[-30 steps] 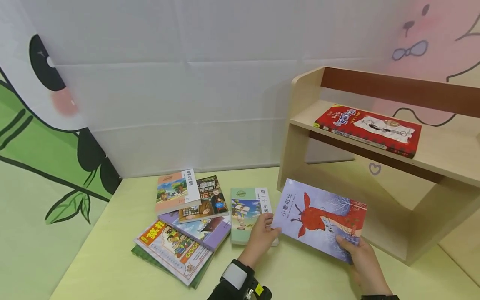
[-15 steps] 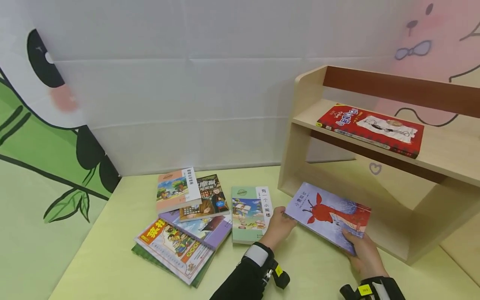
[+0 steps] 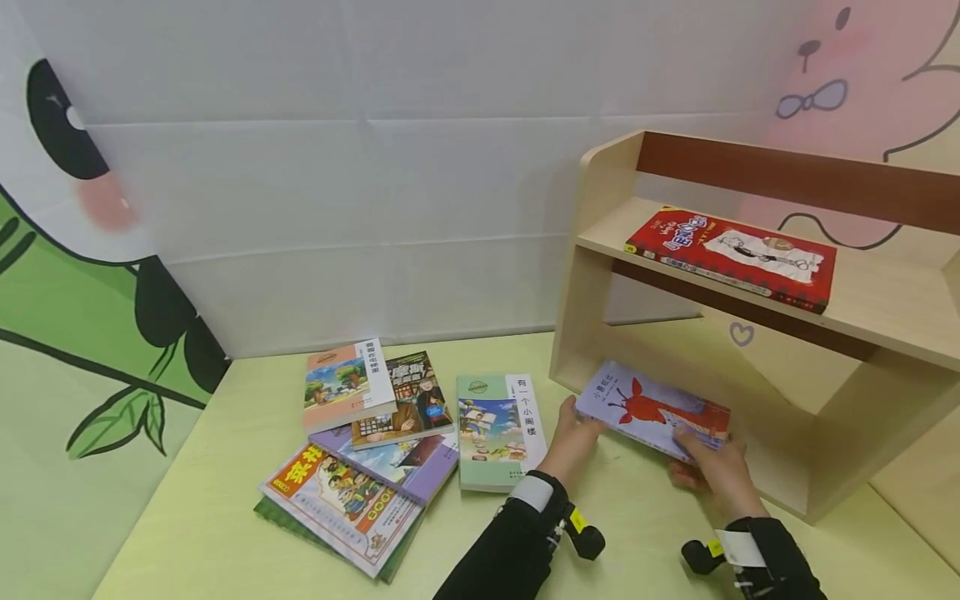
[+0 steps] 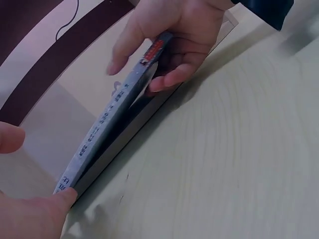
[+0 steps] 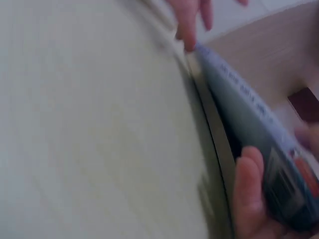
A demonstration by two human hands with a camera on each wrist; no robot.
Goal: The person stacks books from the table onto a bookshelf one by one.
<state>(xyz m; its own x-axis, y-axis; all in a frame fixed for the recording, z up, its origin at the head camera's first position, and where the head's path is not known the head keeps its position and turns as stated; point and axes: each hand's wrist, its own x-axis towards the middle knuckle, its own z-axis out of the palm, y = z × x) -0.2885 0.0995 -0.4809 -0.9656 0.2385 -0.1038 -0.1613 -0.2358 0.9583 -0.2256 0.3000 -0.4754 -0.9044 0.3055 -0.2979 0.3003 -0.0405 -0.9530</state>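
A thin lilac picture book (image 3: 648,408) with a red deer on its cover lies tilted at the front opening of the wooden shelf's lower compartment. My right hand (image 3: 716,471) grips its right end, thumb on the cover and fingers underneath. At the opposite end my left hand (image 3: 573,442) touches the corner with a fingertip, its other fingers spread apart. Along the book's spine (image 4: 107,117), small lettering shows in the left wrist view. The right wrist view shows the underside, with a barcode near the right fingers (image 5: 249,181).
A wooden shelf (image 3: 847,442) stands at the right, a red book (image 3: 738,254) lying on its upper board. Left of my hands lie a green-edged book (image 3: 495,433) and an overlapping heap of several books (image 3: 367,467) on the yellow table (image 3: 187,517). A white cloth wall (image 3: 360,208) rises behind.
The lilac book has moved from above the table toward the shelf's lower compartment, lower and flatter. My left hand shifted right and came to its end; my right hand kept its grip.
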